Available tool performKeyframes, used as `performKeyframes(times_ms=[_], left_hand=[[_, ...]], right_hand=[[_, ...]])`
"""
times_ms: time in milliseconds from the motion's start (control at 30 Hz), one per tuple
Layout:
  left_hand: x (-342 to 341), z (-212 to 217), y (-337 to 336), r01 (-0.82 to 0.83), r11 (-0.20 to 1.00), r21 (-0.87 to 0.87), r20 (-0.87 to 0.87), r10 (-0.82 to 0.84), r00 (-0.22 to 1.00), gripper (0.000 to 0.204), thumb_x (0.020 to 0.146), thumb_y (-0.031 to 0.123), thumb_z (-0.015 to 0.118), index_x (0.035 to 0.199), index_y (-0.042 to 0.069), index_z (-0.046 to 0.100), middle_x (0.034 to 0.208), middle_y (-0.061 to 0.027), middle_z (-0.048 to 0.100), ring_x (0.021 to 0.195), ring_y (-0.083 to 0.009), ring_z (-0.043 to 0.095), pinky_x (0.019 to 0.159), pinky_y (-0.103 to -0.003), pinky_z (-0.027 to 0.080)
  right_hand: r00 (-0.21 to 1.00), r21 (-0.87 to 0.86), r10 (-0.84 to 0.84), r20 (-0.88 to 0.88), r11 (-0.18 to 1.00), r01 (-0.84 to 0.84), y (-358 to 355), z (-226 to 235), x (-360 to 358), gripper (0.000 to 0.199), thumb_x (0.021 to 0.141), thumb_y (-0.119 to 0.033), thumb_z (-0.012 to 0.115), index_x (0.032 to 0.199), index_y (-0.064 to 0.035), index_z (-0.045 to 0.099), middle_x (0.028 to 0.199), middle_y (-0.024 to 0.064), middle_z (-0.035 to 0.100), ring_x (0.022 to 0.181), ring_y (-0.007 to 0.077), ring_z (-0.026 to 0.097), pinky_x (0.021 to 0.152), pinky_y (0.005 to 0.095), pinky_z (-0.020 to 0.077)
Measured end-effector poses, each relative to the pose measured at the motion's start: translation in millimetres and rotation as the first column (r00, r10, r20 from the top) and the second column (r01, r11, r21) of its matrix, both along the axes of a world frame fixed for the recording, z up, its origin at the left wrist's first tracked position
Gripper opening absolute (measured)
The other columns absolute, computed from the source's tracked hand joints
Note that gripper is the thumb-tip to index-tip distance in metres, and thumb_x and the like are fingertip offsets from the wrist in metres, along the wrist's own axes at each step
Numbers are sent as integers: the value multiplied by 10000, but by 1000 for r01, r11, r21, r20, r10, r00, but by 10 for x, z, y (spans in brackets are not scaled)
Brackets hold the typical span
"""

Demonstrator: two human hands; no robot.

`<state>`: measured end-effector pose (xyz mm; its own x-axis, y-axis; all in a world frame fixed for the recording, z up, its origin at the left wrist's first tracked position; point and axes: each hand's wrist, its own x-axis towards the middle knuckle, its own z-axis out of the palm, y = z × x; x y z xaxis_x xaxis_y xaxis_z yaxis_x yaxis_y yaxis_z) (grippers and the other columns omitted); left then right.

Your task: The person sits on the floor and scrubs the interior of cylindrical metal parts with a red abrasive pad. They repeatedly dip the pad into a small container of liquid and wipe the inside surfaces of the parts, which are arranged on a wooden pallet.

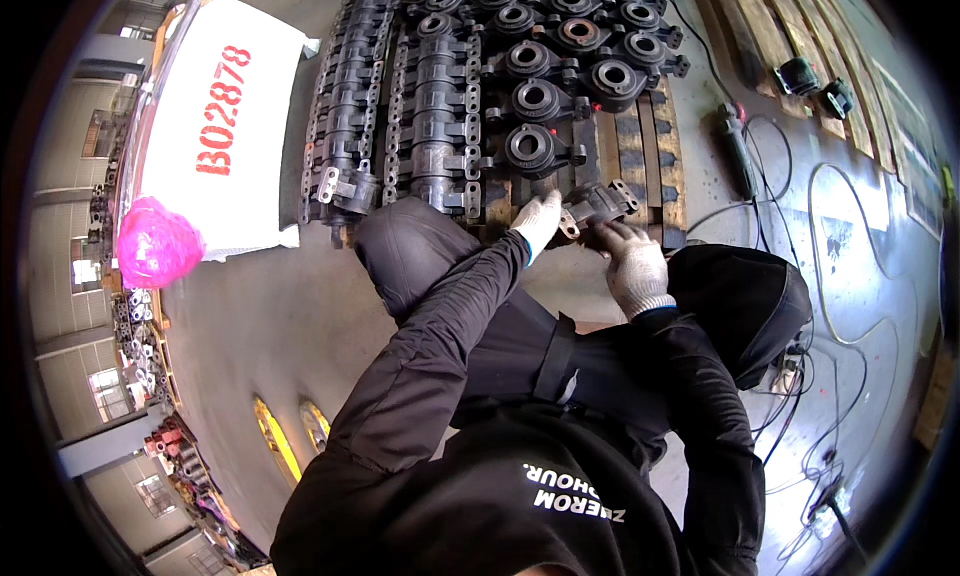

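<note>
Head view: I saw a dark metal bracket (600, 200) at the near edge of the wooden pallet (673, 181), just before the ring-shaped castings (513, 150). Gloved left hand (539, 222) was at its left lug, fingers bent together; gloved right hand (637, 267) reached its near side, fingers curled, tips shadowed. Whether either pinched it, I could not tell. Half-round castings (433, 104) lay in long rows to the left.

Head view, left fisheye of the pair: set high and close, off the near side of the pallet (632, 161); looks steeply down past wearer's chest (500, 466), facing the pallet.
</note>
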<state>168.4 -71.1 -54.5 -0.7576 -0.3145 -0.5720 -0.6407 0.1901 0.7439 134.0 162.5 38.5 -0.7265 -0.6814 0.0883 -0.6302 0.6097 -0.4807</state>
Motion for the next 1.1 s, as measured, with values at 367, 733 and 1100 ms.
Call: performKeyframes(times_ms=[367, 733, 1100], left_hand=[[-40, -41, 82, -31, 993, 113, -8, 32, 999, 529, 1072, 423, 386, 1077, -39, 643, 960, -255, 683, 926, -341, 662, 827, -434, 511], [7, -288, -13, 398, 757, -518, -58, -495, 867, 292, 1000, 79, 454, 1244, -29, 573, 1065, -294, 649, 1032, -448, 650, 886, -472, 540], [-15, -37, 33, -71, 993, 95, 80, 63, 995, 483, 1048, 408, 476, 1128, -47, 617, 1076, -224, 680, 959, -287, 665, 864, -398, 523]], right_hand=[[955, -86, 61, 290, 996, -37, -275, -95, 93, 486, 839, 20, 561, 1280, -141, 685, 1307, 129, 674, 1148, 360, 662, 965, 441, 552], [874, -455, -199, 444, 790, 411, -67, -275, -368, 442, 870, 91, 535, 1282, -13, 655, 1229, 172, 720, 1168, 309, 694, 1028, 348, 518], [946, -297, 164, 279, 952, -78, -320, -202, -36, 475, 844, 55, 544, 1274, -86, 686, 1183, 191, 719, 1122, 367, 682, 970, 412, 556]])
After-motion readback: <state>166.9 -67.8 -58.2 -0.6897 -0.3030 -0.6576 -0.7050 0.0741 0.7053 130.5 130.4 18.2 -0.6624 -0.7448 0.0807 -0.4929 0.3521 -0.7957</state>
